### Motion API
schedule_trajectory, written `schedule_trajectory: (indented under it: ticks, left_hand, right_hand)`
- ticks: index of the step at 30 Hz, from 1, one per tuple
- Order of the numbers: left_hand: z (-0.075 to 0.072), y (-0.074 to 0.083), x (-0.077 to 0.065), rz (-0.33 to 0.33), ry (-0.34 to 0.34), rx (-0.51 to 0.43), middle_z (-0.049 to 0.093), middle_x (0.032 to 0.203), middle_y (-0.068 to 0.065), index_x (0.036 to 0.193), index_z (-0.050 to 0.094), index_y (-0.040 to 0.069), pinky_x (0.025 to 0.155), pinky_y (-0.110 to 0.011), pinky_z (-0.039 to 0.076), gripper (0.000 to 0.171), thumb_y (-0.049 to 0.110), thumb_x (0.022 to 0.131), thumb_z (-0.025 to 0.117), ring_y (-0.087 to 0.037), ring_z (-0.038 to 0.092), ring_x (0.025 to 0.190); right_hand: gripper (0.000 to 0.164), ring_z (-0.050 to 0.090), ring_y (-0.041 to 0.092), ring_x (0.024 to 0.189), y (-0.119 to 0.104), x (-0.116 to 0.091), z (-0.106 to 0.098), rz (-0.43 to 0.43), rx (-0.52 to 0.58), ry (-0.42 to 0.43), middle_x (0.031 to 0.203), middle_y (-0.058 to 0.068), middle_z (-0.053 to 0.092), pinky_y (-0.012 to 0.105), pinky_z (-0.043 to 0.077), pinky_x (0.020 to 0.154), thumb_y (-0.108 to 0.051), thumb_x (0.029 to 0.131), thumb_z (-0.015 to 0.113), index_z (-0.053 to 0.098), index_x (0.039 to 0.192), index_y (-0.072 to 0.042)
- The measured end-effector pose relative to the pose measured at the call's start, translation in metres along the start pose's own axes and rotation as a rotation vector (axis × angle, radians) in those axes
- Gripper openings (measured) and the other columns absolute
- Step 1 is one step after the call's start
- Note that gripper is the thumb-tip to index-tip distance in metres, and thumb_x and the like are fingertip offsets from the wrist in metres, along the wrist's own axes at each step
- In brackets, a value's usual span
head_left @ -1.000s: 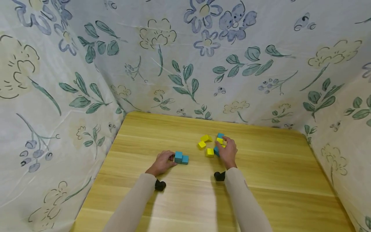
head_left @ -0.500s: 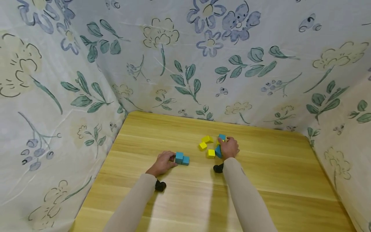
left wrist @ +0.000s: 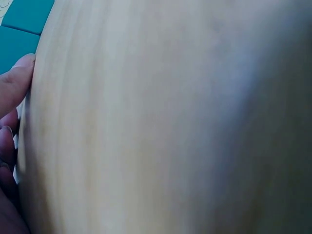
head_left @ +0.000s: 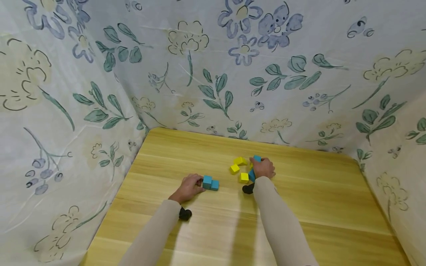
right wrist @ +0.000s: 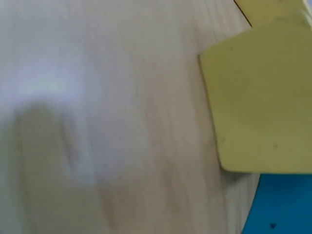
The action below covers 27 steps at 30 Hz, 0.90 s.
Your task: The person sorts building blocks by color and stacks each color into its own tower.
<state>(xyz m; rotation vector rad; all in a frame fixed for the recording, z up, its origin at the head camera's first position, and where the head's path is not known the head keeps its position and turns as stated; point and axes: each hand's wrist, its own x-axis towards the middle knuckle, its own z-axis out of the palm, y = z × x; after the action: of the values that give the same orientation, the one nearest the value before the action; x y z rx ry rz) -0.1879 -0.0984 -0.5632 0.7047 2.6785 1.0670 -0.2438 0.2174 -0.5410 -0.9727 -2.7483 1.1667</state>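
My left hand (head_left: 188, 187) is at the left side of a blue cube (head_left: 207, 182), its thumb and fingers around that side. A lower blue block (head_left: 215, 185) stands against the cube's right side. In the left wrist view my thumb (left wrist: 18, 80) lies at the edge of a blue block (left wrist: 17, 46), the other fingers curled below. My right hand (head_left: 264, 168) reaches down over the other blocks, thumb left and fingers right of a small blue block (head_left: 257, 158). A blue triangular block (head_left: 252, 176) lies under its wrist side, and a yellow block (head_left: 251, 166) is mostly hidden by the hand.
Left of my right hand lie a yellow wedge-like block (head_left: 240, 161), a yellow cube (head_left: 234, 169) and another yellow cube (head_left: 244, 178). The wooden table (head_left: 316, 192) meets a flowered cloth (head_left: 186, 85) at the back and sides. Black wrist cameras sit on both sleeves.
My right hand has shifted forward and slightly right, its thumb and fingers now coming around the far blue block. My left hand stays at the blue cube. The whole view drifts slightly.
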Motion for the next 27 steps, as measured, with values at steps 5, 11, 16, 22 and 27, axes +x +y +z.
schedule_trajectory:
  ticks: [5, 11, 16, 22, 27]
  left_hand:
    - [-0.0001, 0.0005, 0.0002, 0.012, 0.001, -0.002, 0.05, 0.084, 0.004, 0.111, 0.063, 0.005, 0.08, -0.04, 0.028, 0.029, 0.018, 0.087, 0.073, -0.016, 0.042, 0.084]
    - [-0.0005, -0.0004, 0.0016, 0.016, -0.003, -0.009, 0.049, 0.084, 0.004, 0.111, 0.062, 0.006, 0.079, -0.04, 0.027, 0.028, 0.018, 0.088, 0.072, -0.016, 0.041, 0.084]
    - [0.0002, -0.001, 0.0023, 0.016, -0.003, 0.004, 0.049, 0.084, 0.005, 0.112, 0.062, 0.006, 0.079, -0.04, 0.028, 0.029, 0.019, 0.088, 0.072, -0.016, 0.041, 0.084]
    - [-0.0001, 0.0004, 0.0016, 0.021, -0.001, 0.009, 0.05, 0.084, 0.004, 0.112, 0.062, 0.005, 0.08, -0.04, 0.029, 0.029, 0.019, 0.088, 0.072, -0.016, 0.042, 0.084]
    - [-0.0002, 0.0004, 0.0019, 0.016, -0.005, 0.007, 0.05, 0.084, 0.004, 0.113, 0.062, 0.005, 0.08, -0.04, 0.029, 0.03, 0.019, 0.088, 0.072, -0.016, 0.042, 0.084]
  right_hand:
    - [0.064, 0.04, 0.045, 0.119, 0.0009, -0.0008, -0.0006, 0.002, 0.008, -0.007, 0.134, 0.024, 0.048, 0.059, 0.024, 0.1, -0.048, 0.092, 0.057, 0.049, 0.137, -0.003]
    - [0.06, 0.039, 0.045, 0.119, 0.0032, 0.0012, 0.0003, -0.016, 0.034, -0.011, 0.134, 0.025, 0.047, 0.059, 0.023, 0.101, -0.044, 0.093, 0.053, 0.049, 0.137, -0.003]
    - [0.058, 0.041, 0.044, 0.118, 0.0052, 0.002, 0.0016, -0.026, 0.025, 0.008, 0.133, 0.023, 0.048, 0.058, 0.024, 0.101, -0.042, 0.093, 0.054, 0.05, 0.136, -0.003]
    - [0.057, 0.04, 0.044, 0.117, 0.0061, 0.0011, 0.0014, -0.031, 0.034, 0.004, 0.133, 0.024, 0.048, 0.058, 0.025, 0.101, -0.039, 0.093, 0.057, 0.05, 0.136, -0.002]
    - [0.055, 0.04, 0.043, 0.118, 0.0073, 0.0028, 0.0013, -0.035, 0.04, 0.0, 0.133, 0.023, 0.048, 0.058, 0.024, 0.101, -0.038, 0.093, 0.057, 0.051, 0.135, -0.004]
